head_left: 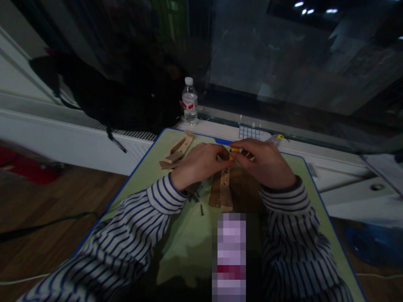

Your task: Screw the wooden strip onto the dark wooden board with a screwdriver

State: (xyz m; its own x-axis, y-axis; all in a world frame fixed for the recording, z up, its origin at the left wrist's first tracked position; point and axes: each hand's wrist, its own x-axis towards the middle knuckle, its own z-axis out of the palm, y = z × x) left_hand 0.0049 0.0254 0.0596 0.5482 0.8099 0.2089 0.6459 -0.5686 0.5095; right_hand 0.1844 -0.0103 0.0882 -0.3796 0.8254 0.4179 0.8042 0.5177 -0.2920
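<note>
My right hand (267, 161) pinches a small yellow-and-black piece (234, 149) between thumb and fingers. It looks like a short handle, but most of it is covered. My left hand (201, 161) is closed in a pinch right beside it, above a light wooden strip (226, 193); what its fingertips grip is hidden. The strip has holes along it and lies on a brown wooden board (245, 193), partly under my right hand. Near my left wrist, a loose screw (202, 209) lies on the green tabletop (182, 235), with several dark screws (195, 195) behind it.
Light wooden pieces (179, 151) lie at the table's far left. Behind the table, a water bottle (189, 102) stands on the white sill by the dark window. A black bag (103, 96) rests to the left. A blue plastic bag (374, 243) is on the floor at right.
</note>
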